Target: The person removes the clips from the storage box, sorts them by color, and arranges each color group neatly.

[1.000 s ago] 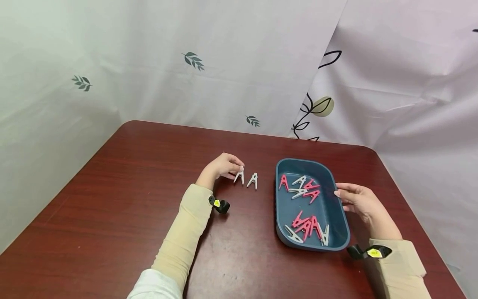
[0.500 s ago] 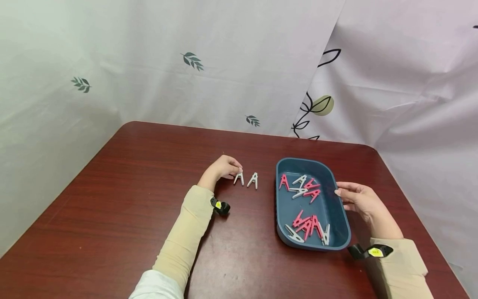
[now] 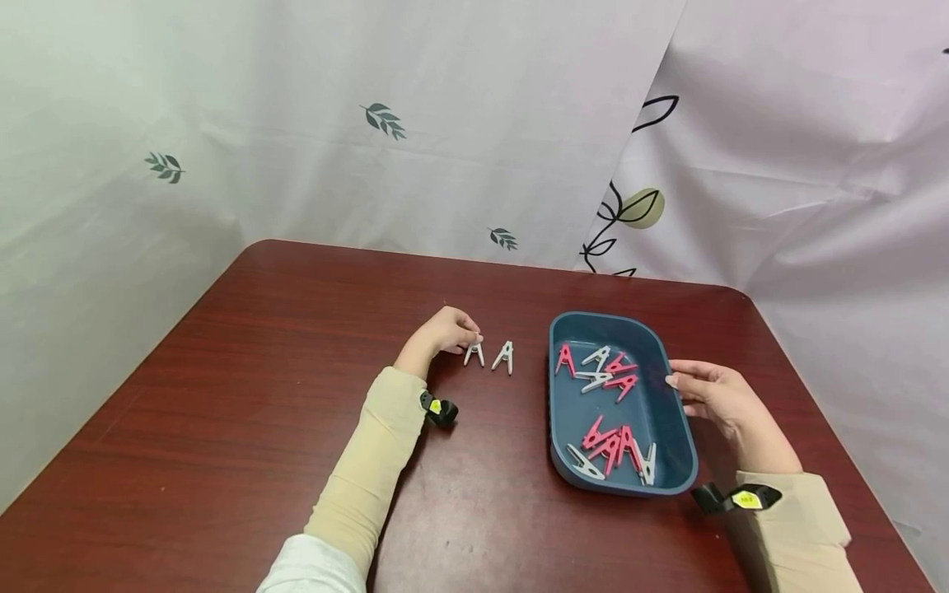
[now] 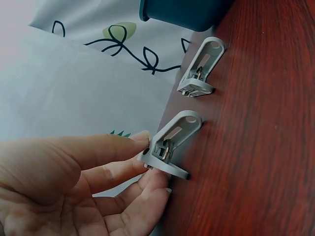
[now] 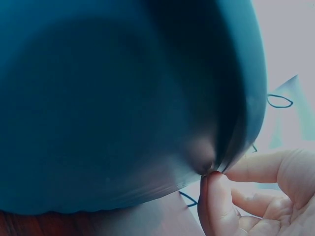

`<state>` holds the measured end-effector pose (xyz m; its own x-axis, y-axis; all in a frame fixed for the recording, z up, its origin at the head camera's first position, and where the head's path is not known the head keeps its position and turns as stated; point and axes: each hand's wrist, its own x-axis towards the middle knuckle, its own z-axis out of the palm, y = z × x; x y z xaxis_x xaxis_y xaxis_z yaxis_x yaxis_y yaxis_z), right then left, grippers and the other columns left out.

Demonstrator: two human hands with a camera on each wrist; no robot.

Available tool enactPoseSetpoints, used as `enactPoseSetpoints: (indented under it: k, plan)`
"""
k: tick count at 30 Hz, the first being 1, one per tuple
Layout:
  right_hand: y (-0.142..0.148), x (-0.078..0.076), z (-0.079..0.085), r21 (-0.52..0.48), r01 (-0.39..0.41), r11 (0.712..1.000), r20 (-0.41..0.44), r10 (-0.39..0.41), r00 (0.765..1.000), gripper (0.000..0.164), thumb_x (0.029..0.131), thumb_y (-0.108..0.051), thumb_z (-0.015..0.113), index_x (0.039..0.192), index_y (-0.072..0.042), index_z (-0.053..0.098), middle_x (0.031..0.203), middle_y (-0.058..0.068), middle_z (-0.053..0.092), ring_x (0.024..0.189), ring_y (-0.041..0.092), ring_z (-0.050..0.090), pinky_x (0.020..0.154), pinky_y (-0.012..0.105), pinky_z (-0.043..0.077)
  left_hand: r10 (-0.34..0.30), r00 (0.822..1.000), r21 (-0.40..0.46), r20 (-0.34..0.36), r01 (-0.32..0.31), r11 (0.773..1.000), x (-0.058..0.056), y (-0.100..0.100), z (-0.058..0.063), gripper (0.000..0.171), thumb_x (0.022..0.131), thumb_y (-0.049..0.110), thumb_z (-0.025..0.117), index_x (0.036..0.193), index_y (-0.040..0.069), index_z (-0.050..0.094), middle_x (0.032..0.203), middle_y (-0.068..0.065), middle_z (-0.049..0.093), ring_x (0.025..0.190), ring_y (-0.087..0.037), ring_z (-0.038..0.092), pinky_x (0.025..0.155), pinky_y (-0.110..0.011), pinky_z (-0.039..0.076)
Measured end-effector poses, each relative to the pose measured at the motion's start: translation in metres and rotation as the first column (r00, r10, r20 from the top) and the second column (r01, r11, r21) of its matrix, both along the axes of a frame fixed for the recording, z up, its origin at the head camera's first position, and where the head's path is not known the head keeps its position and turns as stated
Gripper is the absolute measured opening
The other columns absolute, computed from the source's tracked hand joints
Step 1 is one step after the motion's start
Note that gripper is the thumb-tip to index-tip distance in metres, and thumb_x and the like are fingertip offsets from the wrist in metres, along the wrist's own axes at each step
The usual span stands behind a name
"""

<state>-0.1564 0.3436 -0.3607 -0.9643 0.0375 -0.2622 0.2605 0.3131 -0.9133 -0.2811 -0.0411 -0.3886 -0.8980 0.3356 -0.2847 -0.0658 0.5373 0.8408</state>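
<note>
Thumb and fingertips of my left hand [image 3: 445, 331] pinch the top of a white clothespin [image 4: 179, 135], its spread legs right at the tabletop. Just to its right stands a second white clothespin [image 3: 503, 357], legs apart, touched by no hand. My right hand [image 3: 717, 397] grips the right side of a blue plastic basket [image 3: 648, 403] at its rim. The right wrist view shows thumb and finger pinching the basket wall [image 5: 123, 123]. Pink clothespins [image 3: 623, 384] and white ones [image 3: 584, 463] lie inside in two loose groups, one toward the back and one toward the front.
Everything rests on a dark red-brown wooden table [image 3: 245, 395] with rounded far corners. Behind it hangs a pale curtain [image 3: 445, 165] with leaf prints. A black strap with a camera sits on each wrist.
My left hand has lowered slightly, bringing its clothespin down level with the second one beside it. The right hand and the basket stay in place.
</note>
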Motion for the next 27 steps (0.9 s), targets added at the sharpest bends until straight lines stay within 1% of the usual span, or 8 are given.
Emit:
enactPoseSetpoints:
  k: [2, 6, 10, 13, 16, 21, 23, 27]
  plan:
    - [0.0, 0.0, 0.0, 0.003, 0.007, 1.0, 0.006, -0.007, 1.0, 0.031, 0.092, -0.022, 0.063, 0.119, -0.007, 0.06, 0.079, -0.017, 0.067, 0.072, 0.004, 0.066, 0.066, 0.024, 0.056, 0.003, 1.0, -0.011, -0.003, -0.003, 1.0, 0.0, 0.001, 0.0, 0.024, 0.091, 0.01, 0.061, 0.109, -0.006, 0.064, 0.089, -0.008, 0.064, 0.077, -0.012, 0.056, 0.072, -0.027, 0.054]
    - [0.0, 0.001, 0.001, 0.008, 0.01, 1.0, 0.005, -0.01, 1.0, 0.038, 0.092, -0.022, 0.063, 0.123, -0.002, 0.058, 0.079, -0.018, 0.067, 0.072, 0.004, 0.066, 0.066, 0.024, 0.056, 0.006, 1.0, -0.051, -0.024, -0.008, 0.999, 0.002, 0.002, 0.002, 0.022, 0.091, 0.012, 0.062, 0.104, -0.004, 0.066, 0.082, -0.004, 0.062, 0.073, -0.011, 0.055, 0.067, -0.023, 0.052]
    - [0.0, 0.001, 0.002, 0.01, 0.011, 1.0, -0.001, -0.011, 1.0, 0.037, 0.092, -0.022, 0.063, 0.123, -0.002, 0.058, 0.079, -0.018, 0.067, 0.072, 0.004, 0.066, 0.066, 0.024, 0.056, 0.021, 0.995, -0.137, -0.101, -0.035, 0.99, 0.003, 0.003, 0.007, 0.019, 0.091, 0.016, 0.063, 0.098, 0.0, 0.07, 0.076, -0.004, 0.062, 0.066, -0.012, 0.054, 0.062, -0.022, 0.048]
    - [0.0, 0.0, 0.002, 0.0, 0.011, 1.0, -0.005, -0.011, 1.0, 0.031, 0.092, -0.02, 0.063, 0.12, -0.005, 0.06, 0.078, -0.017, 0.067, 0.071, 0.004, 0.066, 0.064, 0.024, 0.056, 0.043, 0.985, -0.176, -0.17, -0.074, 0.982, 0.004, 0.003, 0.012, 0.019, 0.091, 0.019, 0.063, 0.097, 0.002, 0.07, 0.081, -0.008, 0.063, 0.069, -0.016, 0.055, 0.063, -0.026, 0.046]
    - [0.001, 0.0, 0.002, -0.008, 0.01, 1.0, -0.003, -0.01, 1.0, 0.03, 0.092, -0.019, 0.062, 0.119, -0.006, 0.061, 0.078, -0.017, 0.067, 0.07, 0.004, 0.066, 0.063, 0.024, 0.055, 0.048, 0.973, -0.161, -0.225, -0.086, 0.983, 0.008, 0.005, 0.019, 0.021, 0.091, 0.021, 0.063, 0.101, 0.003, 0.068, 0.094, -0.011, 0.066, 0.08, -0.021, 0.058, 0.071, -0.033, 0.048]
    - [0.002, 0.0, 0.0, -0.005, 0.012, 1.0, 0.0, -0.012, 1.0, 0.036, 0.092, -0.018, 0.062, 0.124, -0.001, 0.058, 0.076, -0.016, 0.067, 0.068, 0.005, 0.064, 0.062, 0.024, 0.055, 0.029, 0.954, -0.108, -0.299, -0.064, 0.992, 0.015, 0.013, 0.032, 0.025, 0.091, 0.022, 0.062, 0.107, 0.003, 0.065, 0.108, -0.014, 0.065, 0.097, -0.027, 0.059, 0.083, -0.04, 0.049]
    - [0.002, 0.0, 0.0, -0.003, 0.013, 1.0, -0.002, -0.013, 1.0, 0.037, 0.093, -0.018, 0.062, 0.124, 0.0, 0.056, 0.077, -0.016, 0.067, 0.068, 0.005, 0.064, 0.062, 0.024, 0.055, 0.026, 0.947, -0.089, -0.321, -0.057, 0.994, 0.018, 0.017, 0.037, 0.025, 0.091, 0.023, 0.062, 0.107, 0.004, 0.065, 0.11, -0.013, 0.064, 0.099, -0.027, 0.059, 0.084, -0.041, 0.048]
    - [0.0, 0.0, -0.002, 0.007, 0.009, 1.0, -0.005, -0.009, 1.0, 0.045, 0.093, -0.02, 0.062, 0.128, 0.006, 0.052, 0.077, -0.017, 0.066, 0.069, 0.005, 0.065, 0.064, 0.024, 0.056, 0.021, 0.934, -0.054, -0.357, -0.043, 0.998, 0.026, 0.024, 0.044, 0.024, 0.091, 0.023, 0.062, 0.107, 0.006, 0.065, 0.106, -0.011, 0.065, 0.095, -0.026, 0.06, 0.081, -0.039, 0.049]
